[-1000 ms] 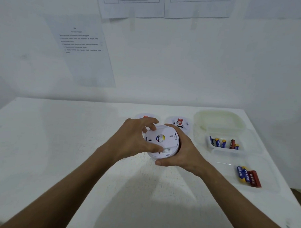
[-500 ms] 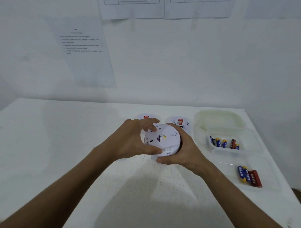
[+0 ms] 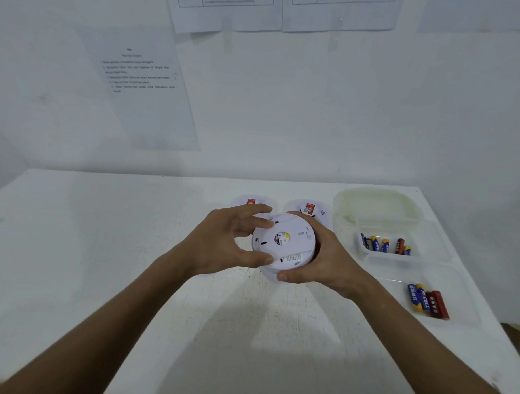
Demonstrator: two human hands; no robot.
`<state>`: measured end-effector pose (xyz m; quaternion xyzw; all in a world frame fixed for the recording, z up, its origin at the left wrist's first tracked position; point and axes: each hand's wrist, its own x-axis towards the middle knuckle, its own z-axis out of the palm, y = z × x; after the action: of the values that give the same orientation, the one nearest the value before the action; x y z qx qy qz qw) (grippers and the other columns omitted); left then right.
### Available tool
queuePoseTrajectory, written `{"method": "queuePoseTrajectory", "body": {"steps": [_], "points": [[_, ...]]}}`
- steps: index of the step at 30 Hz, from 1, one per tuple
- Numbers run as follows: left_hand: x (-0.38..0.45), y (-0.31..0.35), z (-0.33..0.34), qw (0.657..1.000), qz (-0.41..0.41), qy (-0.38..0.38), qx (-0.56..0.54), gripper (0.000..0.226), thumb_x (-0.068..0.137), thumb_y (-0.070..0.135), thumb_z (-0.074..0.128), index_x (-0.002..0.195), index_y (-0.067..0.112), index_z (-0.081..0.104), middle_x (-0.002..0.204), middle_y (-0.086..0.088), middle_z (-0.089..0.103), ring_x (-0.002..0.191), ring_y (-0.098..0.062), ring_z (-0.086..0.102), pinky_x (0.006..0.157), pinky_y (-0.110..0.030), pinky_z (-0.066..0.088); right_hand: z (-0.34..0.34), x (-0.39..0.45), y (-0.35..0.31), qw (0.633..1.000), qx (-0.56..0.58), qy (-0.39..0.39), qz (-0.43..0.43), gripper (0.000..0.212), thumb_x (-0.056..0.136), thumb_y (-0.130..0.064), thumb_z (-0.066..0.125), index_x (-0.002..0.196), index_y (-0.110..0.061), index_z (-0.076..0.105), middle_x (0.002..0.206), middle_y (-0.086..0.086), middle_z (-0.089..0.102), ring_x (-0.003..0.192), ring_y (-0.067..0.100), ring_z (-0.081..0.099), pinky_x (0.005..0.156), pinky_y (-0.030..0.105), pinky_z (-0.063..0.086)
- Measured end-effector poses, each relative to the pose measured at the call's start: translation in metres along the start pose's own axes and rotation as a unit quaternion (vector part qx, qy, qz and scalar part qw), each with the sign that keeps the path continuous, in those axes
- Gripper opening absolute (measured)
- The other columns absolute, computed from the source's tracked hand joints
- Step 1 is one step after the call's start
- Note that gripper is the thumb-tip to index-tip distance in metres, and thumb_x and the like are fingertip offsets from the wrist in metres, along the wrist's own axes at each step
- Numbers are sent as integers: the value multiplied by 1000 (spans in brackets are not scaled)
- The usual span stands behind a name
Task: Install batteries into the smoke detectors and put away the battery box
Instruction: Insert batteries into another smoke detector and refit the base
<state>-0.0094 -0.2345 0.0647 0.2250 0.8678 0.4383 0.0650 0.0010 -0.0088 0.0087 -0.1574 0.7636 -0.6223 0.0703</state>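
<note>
Compared with a moment ago, my left thumb is sitting lower on the near rim of the detector and the round back plate looks turned a little, its coloured centre sticker shifted. I am holding the smoke detector (image 3: 283, 244) just above the white bench (image 3: 103, 250), back side up. My right hand (image 3: 318, 258) is cupping it from the right and below, fingers curled round its edge, the grip closed on the body. My left hand (image 3: 221, 242) is gripping the back plate, thumb on the near rim and fingertips on the far rim. To my right, a clear tray (image 3: 456, 292) is holding a few batteries (image 3: 429, 301). Beyond it the battery box (image 3: 437, 244) is holding more batteries, with its lid (image 3: 376, 205) behind. Two more detectors (image 3: 310, 209) are lying just past my hands, partly hidden. Printed sheets (image 3: 144, 86) are hanging on the wall behind.
</note>
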Motion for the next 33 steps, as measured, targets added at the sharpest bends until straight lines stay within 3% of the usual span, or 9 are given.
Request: {"method": "queuePoseTrajectory", "body": {"steps": [8, 12, 15, 19, 23, 26, 28, 31, 33], "points": [[0, -1, -3, 997, 53, -28, 38, 73, 66, 30, 87, 131, 26, 55, 120, 14, 63, 106, -12, 62, 89, -27, 55, -4, -2, -5, 999, -14, -28, 4, 89, 55, -6, 89, 131, -27, 48, 119, -17, 63, 115, 6, 58, 88, 23, 54], [-3, -4, 3, 999, 34, 4, -33, 77, 68, 26, 88, 136, 27, 51, 125, 13, 61, 110, -15, 61, 88, -35, 56, -4, -3, -6, 1000, 15, -20, -1, 91, 57, -3, 88, 135, -25, 47, 125, -8, 62, 119, 11, 57, 88, 29, 56], [-9, -7, 6, 995, 8, 32, -94, 87, 64, 22, 89, 138, 32, 44, 131, 16, 56, 110, -14, 62, 84, -31, 57, -6, -4, -7, 999, 34, -8, -3, 93, 57, -5, 88, 138, -21, 47, 131, -2, 59, 123, 17, 55, 94, 41, 55], [-14, -13, 14, 996, -8, 14, -91, 100, 61, 19, 91, 144, 33, 36, 136, 16, 54, 113, -12, 60, 85, -32, 57, -4, -3, -10, 999, 34, -20, -7, 92, 57, -6, 88, 137, -23, 46, 131, -3, 59, 124, 15, 54, 98, 37, 53], [-17, -14, 13, 993, -10, 22, -119, 100, 60, 16, 91, 143, 33, 37, 133, 18, 57, 116, -11, 59, 90, -30, 54, -2, -1, -17, 997, -69, -28, -3, 91, 52, -26, 91, 129, -37, 44, 128, -17, 51, 119, -2, 48, 102, 25, 48], [-21, -13, 8, 992, -3, 17, -125, 95, 61, 15, 89, 137, 40, 38, 128, 23, 58, 117, -9, 58, 92, -22, 51, -4, 2, -22, 987, -156, -39, -10, 109, 47, -43, 90, 139, -39, 32, 131, -24, 35, 125, -7, 36, 107, 22, 40], [-22, -11, 5, 992, 4, 13, -122, 93, 61, 18, 88, 135, 43, 37, 127, 23, 58, 117, -10, 58, 93, -22, 51, -5, 3, -24, 982, -181, -48, -13, 115, 45, -53, 87, 142, -42, 27, 133, -22, 34, 126, -5, 35, 106, 23, 40], [-23, -10, 1, 993, 9, 17, -113, 95, 60, 25, 87, 136, 43, 34, 128, 24, 56, 117, -8, 58, 92, -21, 51, -6, 5, -26, 974, -216, -56, -29, 105, 49, -55, 86, 137, -47, 29, 135, -17, 37, 125, 0, 39, 103, 26, 43], [-21, -10, -2, 994, 13, 22, -105, 97, 60, 25, 88, 139, 41, 33, 127, 22, 58, 117, -10, 59, 92, -21, 51, -6, 6, -26, 968, -241, -64, -30, 105, 54, -46, 90, 141, -41, 31, 135, -20, 38, 122, 0, 41, 97, 20, 41]]}}
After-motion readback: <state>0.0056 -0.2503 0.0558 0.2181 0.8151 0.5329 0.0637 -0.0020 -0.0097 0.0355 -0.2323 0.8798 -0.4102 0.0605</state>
